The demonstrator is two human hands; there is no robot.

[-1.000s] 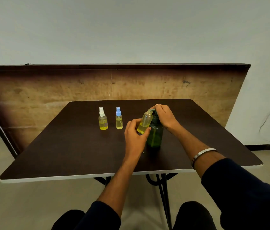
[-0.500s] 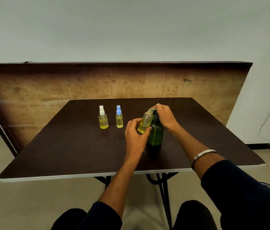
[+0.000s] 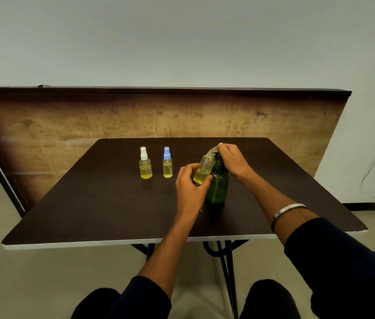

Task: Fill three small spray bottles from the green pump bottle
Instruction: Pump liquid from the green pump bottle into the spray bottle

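Pumping cleanly calls for keeping the open neck of the uncapped clear plastic spray bottle [image 3: 203, 168] tucked right under the spout of the dark green translucent pump bottle [image 3: 218, 183], and pressing in slow, full strokes so nothing runs down the outside. The small bottle is tilted, its long axis leaning with the mouth up toward the far right and its yellow-filled base down toward the near left. The left hand [image 3: 190, 187] holds it with fingers curled around its lower body. The right hand [image 3: 232, 160] bears on the pump head, fingers bent over it. The green bottle stands upright, right of the dark brown tabletop [image 3: 89, 203] centre. White-capped [image 3: 145, 163] and blue-capped [image 3: 167, 162] spray bottles stand upright toward the far edge.
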